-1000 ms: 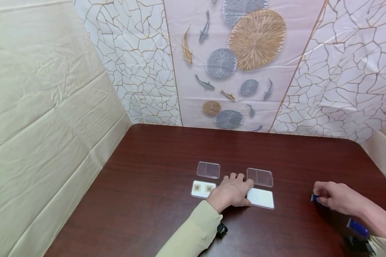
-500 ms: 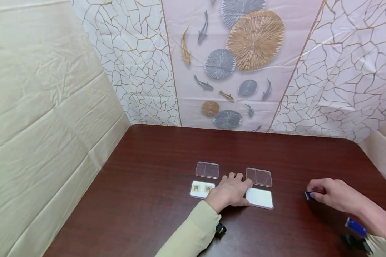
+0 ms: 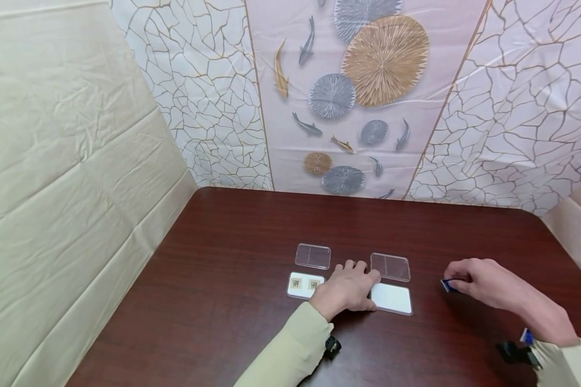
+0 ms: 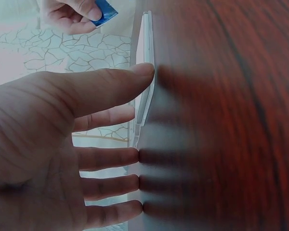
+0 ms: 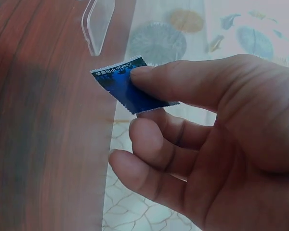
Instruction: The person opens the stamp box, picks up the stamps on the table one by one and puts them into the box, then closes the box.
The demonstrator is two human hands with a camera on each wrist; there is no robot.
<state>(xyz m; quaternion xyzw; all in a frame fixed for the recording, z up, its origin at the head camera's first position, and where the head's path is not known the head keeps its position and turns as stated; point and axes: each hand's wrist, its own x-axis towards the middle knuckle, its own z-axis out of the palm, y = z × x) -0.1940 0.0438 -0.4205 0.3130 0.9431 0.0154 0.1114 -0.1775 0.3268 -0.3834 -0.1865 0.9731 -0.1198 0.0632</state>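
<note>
My right hand (image 3: 486,285) pinches a blue postage stamp (image 5: 123,89) between thumb and fingers, above the table. White lettering runs along the stamp's serrated edge in the right wrist view. My left hand (image 3: 348,285) lies with fingers spread and fairly straight, fingertips down at the table. Its thumb (image 4: 111,86) is right at the edge of a flat white-lined case (image 3: 391,299), whose white surface bears no stamp. Partly under the left hand's wrist side in the head view, another white-lined case (image 3: 300,285) shows two beige stamps with a dark figure on each.
Two clear plastic lids (image 3: 313,256) (image 3: 390,267) lie behind the cases on the dark wooden table (image 3: 222,301). A second blue piece (image 3: 526,337) is mostly hidden behind the right forearm. Patterned cloth (image 3: 339,107) hangs behind the table.
My right hand has moved left with the stamp, nearer the plain white case. The right forearm now covers most of the other blue piece. My left hand has stayed in place.
</note>
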